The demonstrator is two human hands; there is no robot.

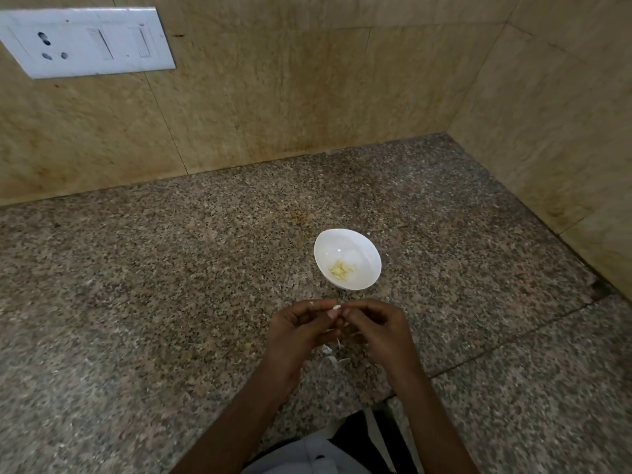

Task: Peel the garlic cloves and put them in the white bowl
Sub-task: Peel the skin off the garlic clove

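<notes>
Clove: one pale garlic clove (337, 307) is pinched betw. the tips of both hands, in the air above the tabletop (171, 285), just on the near side of the bowl. Only its pale end shows; the rest is hidden.
Why held so: prob. one hand steadies it while the other picks at the skin. A two-hand pinch suits sth this small and slippery. Can't tell how much skin is left on it.
Left hand: left hand (301, 328) has its fingers (329, 313) curled in, thumb and forefinger tips closed on the clove's left end. Palm faces inward, wrist roughly straight, forearm comes up from bottom centre.
Right hand: right hand (374, 325) mirrors it, fingers curled, tips meeting the clove from the right. Knuckles up, other fingers tucked under.
Skins: a few thin white peel scraps (330, 352) lie on the tabletop right under the hands, likely dropped where the work happens, so they stay out of the bowl.
Bowl: white bowl (367, 249) stands upright just beyond the hands, apart from them and within a short reach, so a drop-in needs only a small fwd move.
In bowl: a small heap of peeled cloves (340, 270) on the near side of the bottom, so the task looks partly done. No unpeeled stock in view.
Surroundings: speckled stone tabletop meets beige wall tiles at the back and right; a white switch plate (82, 42) sits on the wall, top left.
</notes>
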